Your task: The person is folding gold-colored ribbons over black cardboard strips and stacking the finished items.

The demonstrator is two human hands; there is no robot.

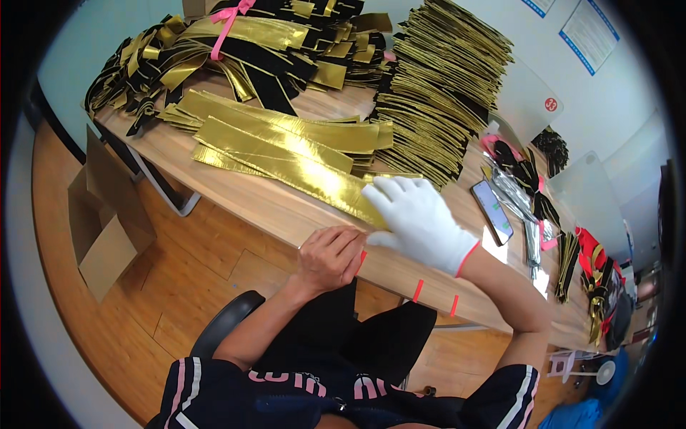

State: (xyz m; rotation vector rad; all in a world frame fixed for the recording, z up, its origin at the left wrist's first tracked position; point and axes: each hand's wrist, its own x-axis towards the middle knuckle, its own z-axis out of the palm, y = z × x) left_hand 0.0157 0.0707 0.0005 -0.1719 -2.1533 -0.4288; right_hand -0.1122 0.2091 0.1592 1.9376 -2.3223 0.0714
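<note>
Wide shiny gold strips (286, 154) lie in an overlapping, fanned pile before me on the wooden table. My right hand (421, 218), in a white glove with a red cuff edge, rests with outstretched fingers over the near right end of the top strip. Bare and close beside its thumb, my left hand (332, 256) is at the table's front edge with its fingers curled together. Whatever those fingers may hold is hidden. Just by them, a small piece of red tape (361, 262) shows on the edge.
Behind the strips lies a bundle of black-and-gold strips (264, 43) with a pink tie (227, 28). A tall stack of similar strips (443, 86) stands right of it. A phone (491, 211) lies farther right. An open cardboard box (107, 222) sits on the floor at left.
</note>
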